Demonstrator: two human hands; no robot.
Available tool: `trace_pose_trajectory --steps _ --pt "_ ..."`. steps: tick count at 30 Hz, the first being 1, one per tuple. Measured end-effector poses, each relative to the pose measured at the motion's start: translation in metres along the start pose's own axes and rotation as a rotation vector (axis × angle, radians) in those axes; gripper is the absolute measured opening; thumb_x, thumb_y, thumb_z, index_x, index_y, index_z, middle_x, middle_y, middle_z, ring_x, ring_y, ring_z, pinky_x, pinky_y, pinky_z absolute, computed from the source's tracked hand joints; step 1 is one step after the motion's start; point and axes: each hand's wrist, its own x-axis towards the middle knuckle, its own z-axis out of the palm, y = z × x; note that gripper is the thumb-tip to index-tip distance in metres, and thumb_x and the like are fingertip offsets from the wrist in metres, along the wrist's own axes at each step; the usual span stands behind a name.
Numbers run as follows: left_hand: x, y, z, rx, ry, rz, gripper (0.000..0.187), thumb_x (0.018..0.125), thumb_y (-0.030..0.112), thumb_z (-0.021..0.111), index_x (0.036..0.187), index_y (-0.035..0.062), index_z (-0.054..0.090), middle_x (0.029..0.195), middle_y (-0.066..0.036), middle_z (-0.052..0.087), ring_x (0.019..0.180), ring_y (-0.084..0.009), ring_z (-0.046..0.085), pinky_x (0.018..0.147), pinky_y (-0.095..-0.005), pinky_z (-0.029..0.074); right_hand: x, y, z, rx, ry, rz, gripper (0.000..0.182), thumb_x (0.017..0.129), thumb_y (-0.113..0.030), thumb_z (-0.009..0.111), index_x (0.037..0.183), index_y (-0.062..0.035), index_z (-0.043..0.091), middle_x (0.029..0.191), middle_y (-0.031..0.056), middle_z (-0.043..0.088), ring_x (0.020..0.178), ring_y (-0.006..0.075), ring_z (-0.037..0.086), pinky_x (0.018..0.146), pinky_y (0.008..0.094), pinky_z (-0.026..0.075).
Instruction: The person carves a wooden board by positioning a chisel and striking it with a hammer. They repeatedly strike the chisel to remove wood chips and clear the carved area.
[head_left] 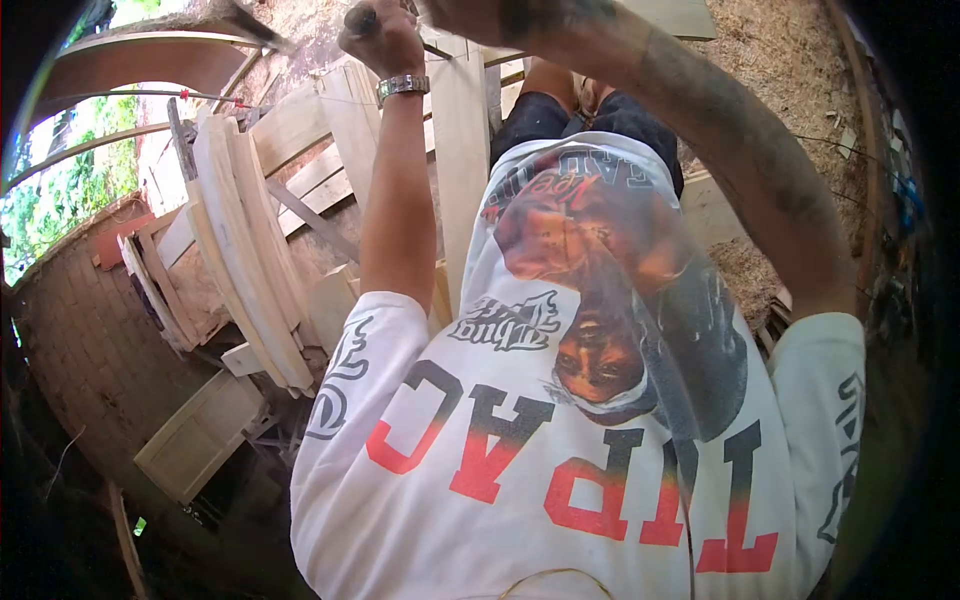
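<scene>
My left hand (385,38), with a metal-band watch (403,86) at the wrist, is closed around a dark-handled tool (360,17). A narrow dark shaft comes out on the other side of the fist, over a pale wooden board (461,130); the tool looks like a chisel, though its tip is hard to make out. From the right, my forearm (690,95) reaches across to the top edge. My right hand (450,14) is largely cut off there, so its fingers are hidden. A blurred dark object (250,22) shows to the left of my left hand.
Several long pale planks (245,240) lie stacked at the left. A panelled wooden piece (200,435) stands lower down, near a brick surface (90,330). Wood shavings (800,70) cover the ground at the right. My legs are behind the work at the top.
</scene>
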Motion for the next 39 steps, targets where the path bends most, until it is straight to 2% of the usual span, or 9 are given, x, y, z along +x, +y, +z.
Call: trace_pose_trajectory --steps 1,2,4,7,13,19,23,33,39 --pt "0.004 -0.001 -0.002 0.293 -0.042 0.305 0.018 0.089 0.016 0.069 0.077 0.0058 0.061 0.065 -0.004 0.063 0.059 -0.0189 0.060 0.057 -0.0348 0.050 -0.015 0.015 0.009 -0.148 -0.630 0.127 0.028 0.085 -0.009 0.065 0.108 0.0075 0.063 0.094 0.0285 0.070 0.083 0.0382 0.074 0.076 0.0481 0.058" --pt "0.002 -0.007 0.000 0.257 -0.066 0.343 0.018 0.090 0.014 0.069 0.076 0.0056 0.061 0.064 -0.004 0.063 0.058 -0.0180 0.060 0.055 -0.0334 0.049 -0.035 0.015 0.019 -0.216 -0.481 0.134 0.024 0.086 -0.007 0.062 0.104 0.0088 0.065 0.092 0.0307 0.070 0.082 0.0409 0.074 0.075 0.0485 0.058" --pt "-0.004 0.001 0.003 -0.255 -0.137 -0.108 0.019 0.091 0.012 0.068 0.074 0.0051 0.061 0.061 -0.003 0.062 0.055 -0.0161 0.060 0.051 -0.0308 0.047 -0.011 0.009 -0.013 -0.010 -0.782 0.376 0.021 0.086 -0.007 0.059 0.097 0.0099 0.066 0.087 0.0341 0.069 0.084 0.0437 0.073 0.075 0.0482 0.058" --pt "0.002 0.043 -0.007 -0.560 -0.082 -0.554 0.029 0.092 0.002 0.062 0.065 0.0082 0.053 0.054 -0.002 0.052 0.043 -0.0111 0.049 0.040 -0.0224 0.035 -0.046 0.010 -0.035 0.053 -0.557 0.572 0.019 0.085 -0.008 0.061 0.093 0.0091 0.064 0.081 0.0325 0.068 0.083 0.0448 0.072 0.073 0.0481 0.056" --pt "0.018 0.058 -0.020 -0.613 -0.109 -0.577 0.032 0.092 0.004 0.064 0.065 0.0103 0.047 0.053 -0.002 0.049 0.045 -0.0108 0.043 0.045 -0.0284 0.038 -0.191 0.067 -0.056 -0.034 -0.430 0.944 0.044 0.085 -0.027 0.066 0.122 -0.0036 0.061 0.098 0.0288 0.070 0.093 0.0453 0.069 0.078 0.0461 0.054" --pt "0.024 0.062 -0.022 -0.429 -0.148 -0.695 0.039 0.098 0.021 0.058 0.063 0.0144 0.041 0.053 0.000 0.042 0.048 -0.0105 0.038 0.049 -0.0268 0.034 -0.300 0.063 -0.068 0.000 -0.523 1.343 0.050 0.088 -0.030 0.071 0.126 0.0007 0.058 0.112 0.0304 0.067 0.110 0.0494 0.063 0.094 0.0517 0.051" --pt "0.029 0.076 -0.028 -0.447 -0.190 -0.732 0.034 0.097 0.022 0.055 0.068 0.0137 0.040 0.056 0.001 0.039 0.050 -0.0118 0.037 0.053 -0.0267 0.035 -0.318 0.051 -0.057 0.036 -0.351 1.394 0.049 0.090 -0.032 0.072 0.124 -0.0001 0.055 0.107 0.0344 0.066 0.107 0.0517 0.063 0.091 0.0555 0.051" --pt "0.025 0.066 -0.032 -0.500 -0.294 -0.627 0.042 0.102 0.040 0.062 0.076 0.0103 0.049 0.069 -0.005 0.051 0.069 -0.0206 0.053 0.072 -0.0375 0.046 -0.296 0.053 -0.059 -0.020 -0.512 1.418 0.041 0.090 -0.026 0.073 0.120 -0.0035 0.055 0.095 0.0320 0.067 0.098 0.0515 0.066 0.084 0.0570 0.052" --pt "0.042 0.066 -0.036 -0.640 -0.063 -0.690 0.048 0.103 0.037 0.060 0.065 0.0173 0.039 0.053 0.004 0.033 0.047 -0.0097 0.029 0.050 -0.0272 0.026 -0.303 0.057 -0.056 -0.048 -0.517 1.369 0.045 0.089 -0.029 0.073 0.122 -0.0031 0.056 0.104 0.0312 0.068 0.103 0.0514 0.065 0.088 0.0561 0.051"
